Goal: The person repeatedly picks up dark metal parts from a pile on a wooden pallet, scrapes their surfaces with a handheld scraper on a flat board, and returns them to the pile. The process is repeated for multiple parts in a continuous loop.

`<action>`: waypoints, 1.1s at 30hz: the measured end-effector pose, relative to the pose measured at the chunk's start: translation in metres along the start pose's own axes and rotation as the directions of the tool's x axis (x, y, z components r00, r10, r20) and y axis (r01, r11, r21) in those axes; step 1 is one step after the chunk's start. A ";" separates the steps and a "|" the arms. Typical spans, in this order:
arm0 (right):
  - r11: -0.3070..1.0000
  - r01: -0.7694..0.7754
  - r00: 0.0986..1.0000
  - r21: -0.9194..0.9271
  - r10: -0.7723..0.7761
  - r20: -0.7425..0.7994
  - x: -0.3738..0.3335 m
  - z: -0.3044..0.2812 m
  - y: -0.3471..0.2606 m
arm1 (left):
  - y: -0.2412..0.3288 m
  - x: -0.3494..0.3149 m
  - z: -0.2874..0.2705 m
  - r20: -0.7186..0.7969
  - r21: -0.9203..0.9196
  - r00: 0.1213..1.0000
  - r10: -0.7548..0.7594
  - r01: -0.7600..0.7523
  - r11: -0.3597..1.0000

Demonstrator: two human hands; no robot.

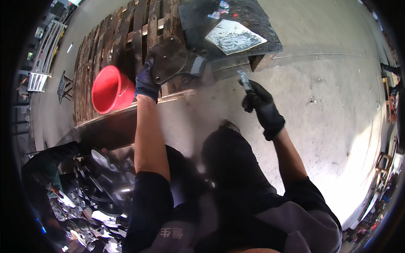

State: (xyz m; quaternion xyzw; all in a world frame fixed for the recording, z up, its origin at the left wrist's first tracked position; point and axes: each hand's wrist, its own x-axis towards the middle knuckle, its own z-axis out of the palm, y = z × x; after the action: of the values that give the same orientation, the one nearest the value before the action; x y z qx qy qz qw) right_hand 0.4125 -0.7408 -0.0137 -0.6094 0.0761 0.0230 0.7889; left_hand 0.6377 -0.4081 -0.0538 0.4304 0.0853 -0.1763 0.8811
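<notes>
My left hand (147,83), in a dark blue glove, is closed on the edge of a dark flat metal plate (168,57) with rounded corners and several small holes. It holds the plate over the near edge of a wooden pallet (114,42). Beside the plate is another dark, curved piece (196,65) with a glossy patch; whether the two are joined I cannot tell. Out over the floor, my black-gloved right hand (265,107) grips a short, shiny, silvery thing (243,80) that points up and left. Its kind does not show clearly.
A red bucket (110,90) stands tipped toward me on the pallet, left of my left hand. At the far side a dark board (265,29) carries a whitish sheet (234,38). A heap of metal scrap (101,189) lies at lower left. Concrete floor (320,92) extends right.
</notes>
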 end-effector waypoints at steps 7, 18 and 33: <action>0.964 0.174 0.985 -0.203 -0.167 0.052 0.078 0.039 0.029 | -0.013 0.016 -0.027 0.122 0.224 0.988 0.092 -0.118 0.967; 0.660 0.453 0.843 -0.600 -0.537 0.046 0.117 0.050 0.049 | 0.001 0.004 0.006 -0.054 0.045 0.998 -0.025 0.027 0.999; 0.353 0.549 0.717 -0.758 -0.665 0.209 0.109 0.056 0.045 | 0.002 0.005 0.005 -0.130 0.033 0.992 -0.008 0.012 0.999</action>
State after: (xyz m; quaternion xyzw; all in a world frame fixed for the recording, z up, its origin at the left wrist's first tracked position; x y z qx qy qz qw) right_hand 0.5196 -0.6812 -0.0594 -0.8699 -0.1200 -0.2813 0.3869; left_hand 0.6431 -0.4124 -0.0512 0.4552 0.1415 -0.1536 0.8655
